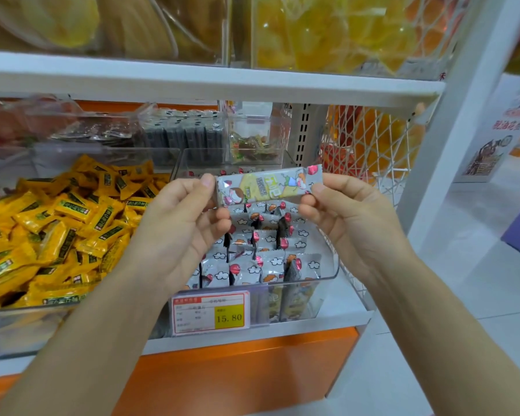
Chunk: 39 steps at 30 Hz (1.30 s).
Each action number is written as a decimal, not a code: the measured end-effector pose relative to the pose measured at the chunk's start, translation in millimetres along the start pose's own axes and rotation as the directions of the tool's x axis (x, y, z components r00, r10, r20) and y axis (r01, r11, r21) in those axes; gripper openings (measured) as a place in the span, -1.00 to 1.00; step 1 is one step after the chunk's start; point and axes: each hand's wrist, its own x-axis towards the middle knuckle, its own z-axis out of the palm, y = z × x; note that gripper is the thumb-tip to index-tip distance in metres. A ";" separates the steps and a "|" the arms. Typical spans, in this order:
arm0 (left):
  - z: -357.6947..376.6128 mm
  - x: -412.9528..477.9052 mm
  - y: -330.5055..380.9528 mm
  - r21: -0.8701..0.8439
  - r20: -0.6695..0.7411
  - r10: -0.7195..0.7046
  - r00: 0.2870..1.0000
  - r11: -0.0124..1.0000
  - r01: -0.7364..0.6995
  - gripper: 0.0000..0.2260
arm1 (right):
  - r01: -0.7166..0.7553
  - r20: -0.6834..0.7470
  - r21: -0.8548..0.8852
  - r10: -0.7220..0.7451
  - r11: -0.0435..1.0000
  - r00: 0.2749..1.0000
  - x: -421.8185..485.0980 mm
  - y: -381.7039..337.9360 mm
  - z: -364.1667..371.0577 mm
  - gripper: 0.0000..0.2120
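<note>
Holding a small grey snack packet [267, 186] level in front of me, I watch both hands from afar. The left hand [180, 223] pinches the packet's left end between thumb and fingers, and the right hand [351, 217] pinches the right end the same way, so each grip is closed on the packet. The packet is printed with cartoon children, a yellow patch and red balloons. It hangs in the air just above a clear plastic bin [327, 276] on the lower shelf [282, 331]. That bin holds many matching grey packets [267, 253], most standing on edge in rows. A red-bordered price tag [210, 313] reading 15.80 sits on the bin's front wall. To the left lies a heap of yellow packets [57, 223]. Towards the back of the shelf are dark packets [183, 133] and a small clear box of mixed sweets [252, 142]. A white shelf board [192, 82] runs overhead, and a white mesh panel [370, 142] closes the right side.
</note>
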 end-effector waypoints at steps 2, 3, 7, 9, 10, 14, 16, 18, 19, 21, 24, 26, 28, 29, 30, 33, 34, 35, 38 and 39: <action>0.1 0.4 0.0 -0.020 0.022 -0.011 1.000 1.000 0.012 -0.87 | 0.010 -0.003 0.009 -0.010 1.000 1.000 -0.4 0.0 1.1 -0.84; 0.4 0.4 0.2 -0.038 0.034 -0.016 0.999 0.999 0.018 -0.87 | 0.012 -0.008 0.013 -0.012 1.000 1.000 -0.7 0.0 1.8 -0.84; 1.3 1.3 1.7 -0.134 0.113 -0.040 0.993 0.989 0.055 -0.87 | 0.008 -0.036 0.030 -0.007 1.000 0.999 -0.5 -0.6 2.2 -0.87; 1.3 1.6 1.1 -0.160 0.148 -0.051 0.988 0.984 0.075 -0.78 | 0.003 -0.044 0.036 -0.001 0.999 0.999 -0.4 -0.6 1.7 -0.88; 1.2 1.9 0.5 -0.167 0.156 -0.058 0.986 0.982 0.084 -0.77 | 0.001 -0.044 0.040 0.001 0.999 0.999 -0.3 -0.8 1.4 -0.89; -0.5 3.3 -1.6 -0.186 0.145 -0.085 0.986 0.976 0.111 -0.81 | -0.002 -0.019 0.058 0.003 0.998 1.000 -1.6 -1.7 1.9 -0.89; -1.8 5.3 -3.1 -0.170 0.144 -0.084 0.986 0.979 0.108 -0.92 | -0.011 0.019 0.083 0.010 0.996 1.000 -1.8 -2.0 3.2 -0.87; -1.7 7.4 -4.9 -0.165 0.139 -0.069 0.988 0.982 0.092 -0.91 | -0.022 0.055 0.114 0.016 0.993 0.998 -2.0 -1.4 5.3 -0.85; -2.4 8.7 -5.9 -0.172 0.126 -0.070 0.990 0.981 0.091 -0.88 | -0.026 0.068 0.125 0.017 0.992 0.998 -2.0 -1.1 6.4 -0.85; -3.5 10.6 -6.1 -0.198 0.097 -0.077 0.992 0.976 0.095 -0.86 | -0.026 0.088 0.133 0.014 0.991 0.996 -2.2 -0.6 8.2 -0.84; -4.9 12.0 -6.3 -0.211 0.081 -0.079 0.994 0.973 0.094 -0.84 | -0.019 0.107 0.146 0.003 0.989 0.994 -2.6 -0.9 8.6 -0.78; -4.5 10.8 -6.2 -0.190 0.078 -0.073 0.994 0.978 0.087 -0.81 | -0.014 0.102 0.156 -0.002 0.988 0.995 -2.8 -1.5 8.1 -0.76; -2.6 7.9 -5.8 -0.163 0.055 -0.060 0.997 0.984 0.069 -0.77 | -0.015 0.086 0.166 0.001 0.986 0.996 -3.1 -1.6 7.7 -0.79; -1.4 6.1 -5.7 -0.158 0.025 -0.059 0.998 0.986 0.063 -0.79 | -0.015 0.074 0.168 0.003 0.986 0.997 -3.1 -1.6 7.6 -0.81; -0.1 4.4 -5.4 -0.156 -0.012 -0.061 0.998 0.986 0.058 -0.82 | -0.014 0.059 0.169 0.004 0.985 0.998 -3.1 -1.3 7.3 -0.82; 3.0 0.2 -3.9 -0.119 -0.051 -0.034 0.998 0.992 0.027 -0.90 | -0.001 0.005 0.163 0.000 0.987 1.000 -2.6 -1.1 6.4 -0.83; 3.7 -0.8 -3.2 -0.102 -0.043 -0.017 0.999 0.995 0.012 -0.91 | 0.003 -0.013 0.157 -0.001 0.988 1.000 -2.5 -1.0 5.6 -0.83; 4.2 -1.6 -2.1 -0.093 -0.028 -0.002 1.000 0.996 0.000 -0.92 | 0.007 -0.029 0.150 -0.003 0.989 1.000 -2.4 -1.0 4.9 -0.84; 5.1 -3.7 1.8 -0.100 0.038 0.020 0.999 0.995 -0.016 -0.92 | 0.019 -0.072 0.136 -0.009 0.991 0.997 -1.6 -1.1 1.6 -0.85; 5.2 -3.9 2.7 -0.095 0.056 0.025 0.998 0.995 -0.020 -0.91 | 0.020 -0.084 0.136 -0.009 0.990 0.996 -1.5 -1.1 0.9 -0.85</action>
